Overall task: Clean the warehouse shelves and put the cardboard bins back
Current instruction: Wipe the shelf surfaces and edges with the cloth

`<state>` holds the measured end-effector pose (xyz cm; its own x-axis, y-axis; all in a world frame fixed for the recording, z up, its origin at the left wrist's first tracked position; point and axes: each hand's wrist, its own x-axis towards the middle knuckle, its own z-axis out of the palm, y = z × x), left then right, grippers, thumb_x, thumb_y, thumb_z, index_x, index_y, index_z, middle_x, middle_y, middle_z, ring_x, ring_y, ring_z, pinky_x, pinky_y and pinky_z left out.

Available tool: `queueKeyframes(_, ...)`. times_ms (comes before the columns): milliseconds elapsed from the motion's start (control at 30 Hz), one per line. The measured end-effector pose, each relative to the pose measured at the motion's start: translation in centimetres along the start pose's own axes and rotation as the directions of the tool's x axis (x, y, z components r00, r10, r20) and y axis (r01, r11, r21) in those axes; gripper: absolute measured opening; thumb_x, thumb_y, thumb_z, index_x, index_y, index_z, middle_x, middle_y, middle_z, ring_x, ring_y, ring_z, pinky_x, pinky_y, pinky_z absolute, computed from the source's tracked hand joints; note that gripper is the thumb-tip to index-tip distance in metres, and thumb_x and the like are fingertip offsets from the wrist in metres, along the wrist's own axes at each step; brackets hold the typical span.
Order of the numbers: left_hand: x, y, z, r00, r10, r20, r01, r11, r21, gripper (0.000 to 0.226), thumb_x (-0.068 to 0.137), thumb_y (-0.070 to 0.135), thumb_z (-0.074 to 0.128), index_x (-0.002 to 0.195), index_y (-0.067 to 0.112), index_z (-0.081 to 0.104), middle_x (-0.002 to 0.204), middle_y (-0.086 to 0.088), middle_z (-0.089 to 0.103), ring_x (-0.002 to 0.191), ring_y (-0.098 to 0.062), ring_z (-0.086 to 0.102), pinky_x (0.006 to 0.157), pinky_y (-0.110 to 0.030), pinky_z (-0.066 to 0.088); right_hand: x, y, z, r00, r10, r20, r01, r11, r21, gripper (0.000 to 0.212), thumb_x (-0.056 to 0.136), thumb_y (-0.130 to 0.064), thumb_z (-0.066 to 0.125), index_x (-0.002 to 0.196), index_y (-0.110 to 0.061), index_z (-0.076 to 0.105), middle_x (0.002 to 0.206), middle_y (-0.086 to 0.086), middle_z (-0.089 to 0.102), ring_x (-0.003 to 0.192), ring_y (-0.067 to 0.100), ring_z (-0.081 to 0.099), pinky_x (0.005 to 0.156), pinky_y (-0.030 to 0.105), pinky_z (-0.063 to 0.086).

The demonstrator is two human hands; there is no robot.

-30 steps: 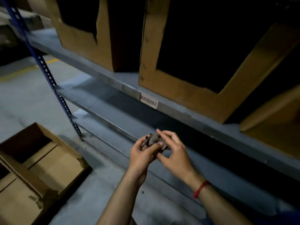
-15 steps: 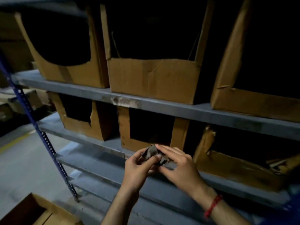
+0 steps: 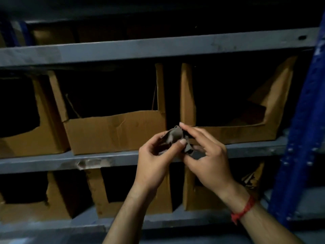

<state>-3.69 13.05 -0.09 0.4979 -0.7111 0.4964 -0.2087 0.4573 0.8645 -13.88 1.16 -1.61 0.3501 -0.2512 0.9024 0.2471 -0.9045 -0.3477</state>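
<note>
A small crumpled grey cloth (image 3: 173, 136) sits between both hands in front of the grey metal shelf (image 3: 52, 161). My left hand (image 3: 153, 162) pinches the cloth with thumb and fingers. My right hand (image 3: 209, 159) holds its other side, forefinger on the cloth's top edge. Behind the hands, cut-front cardboard bins stand on the shelf: a middle bin (image 3: 112, 131), a right bin (image 3: 233, 131) with a torn side, and a left bin (image 3: 31, 138). Their insides are dark.
A lower shelf level carries more cardboard bins (image 3: 130, 203). Another grey shelf beam (image 3: 158, 48) runs above. A blue perforated upright (image 3: 302, 131) stands at the right edge. A red band circles my right wrist (image 3: 243, 210).
The view has swung up from the floor and the lower levels to the higher shelf rows. Both hands kept hold of the cloth and rose with it.
</note>
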Motion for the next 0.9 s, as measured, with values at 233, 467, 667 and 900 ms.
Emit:
queueKeyframes(233, 2.8, -0.8, 4.6, 0.981, 0.075, 0.179, -0.079, 0.997, 0.013, 0.038, 0.095, 0.030, 0.059, 0.130, 0.017, 0.063, 0.120, 0.001, 0.070, 0.114, -0.012, 0.065, 0.096, -0.028, 0.052, -0.5, 1.2, -5.0, 0.980, 0.067, -0.185, -0.075, 0.997, -0.035, 0.048, 0.084, -0.018, 0.075, 0.129, -0.009, 0.063, 0.125, 0.002, 0.064, 0.116, 0.008, 0.063, 0.087, 0.023, 0.056)
queueKeyframes(467, 4.2, -3.4, 11.9, 0.973, 0.049, 0.227, -0.049, 0.999, -0.005, 0.037, 0.095, 0.037, 0.056, 0.127, 0.021, 0.063, 0.116, 0.005, 0.071, 0.109, -0.010, 0.067, 0.093, -0.026, 0.053, -2.7, 4.0, -11.8, 0.916, 0.198, -0.348, -0.221, 0.975, -0.026, 0.047, 0.081, -0.013, 0.081, 0.125, -0.009, 0.065, 0.119, 0.001, 0.066, 0.110, 0.009, 0.067, 0.082, 0.023, 0.058)
queueKeyframes(667, 5.6, -6.6, 20.0, 0.963, 0.110, 0.246, -0.139, 0.985, 0.104, 0.034, 0.094, 0.019, 0.067, 0.128, 0.017, 0.062, 0.118, 0.010, 0.069, 0.112, 0.004, 0.062, 0.093, -0.012, 0.048, -4.5, 7.8, -19.4, 0.857, 0.277, -0.434, -0.313, 0.950, -0.012, 0.047, 0.079, -0.020, 0.081, 0.123, -0.015, 0.066, 0.114, 0.004, 0.068, 0.108, 0.019, 0.067, 0.081, 0.026, 0.059)
queueKeyframes(900, 8.4, -10.1, 30.0, 0.966, 0.157, 0.205, -0.202, 0.955, 0.220, 0.047, 0.095, 0.019, 0.068, 0.138, 0.026, 0.051, 0.126, 0.024, 0.057, 0.118, 0.015, 0.053, 0.101, -0.013, 0.046, -6.2, 13.7, -28.1, 0.800, 0.368, -0.473, -0.414, 0.910, 0.007, 0.046, 0.079, -0.023, 0.083, 0.122, -0.022, 0.067, 0.113, 0.000, 0.071, 0.108, 0.017, 0.068, 0.084, 0.034, 0.059)
